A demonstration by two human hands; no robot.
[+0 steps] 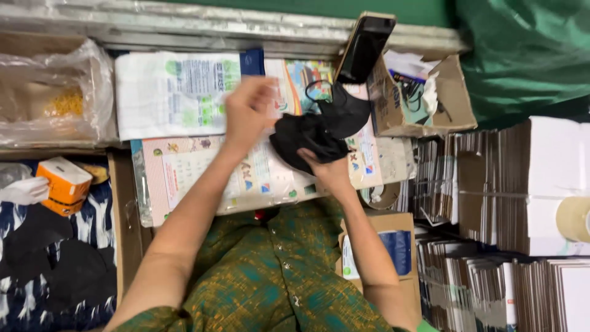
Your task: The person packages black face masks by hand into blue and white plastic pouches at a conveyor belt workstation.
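Note:
My right hand (327,170) grips a bunch of black face masks (307,138) over the paper-covered work surface (184,172). More black masks with ear loops (344,110) lie just beyond, touching the bunch. My left hand (247,110) hovers raised to the left of the masks, fingers loosely curled, blurred by motion; I cannot see anything in it. A dark phone (364,46) stands propped against a cardboard box (455,98) behind the masks.
A clear plastic bag (55,92) lies far left. An orange carton (64,184) and black fabric (55,264) sit lower left. Stacks of flat cardboard (491,184) and a tape roll (574,218) fill the right. A small box (393,246) rests by my right forearm.

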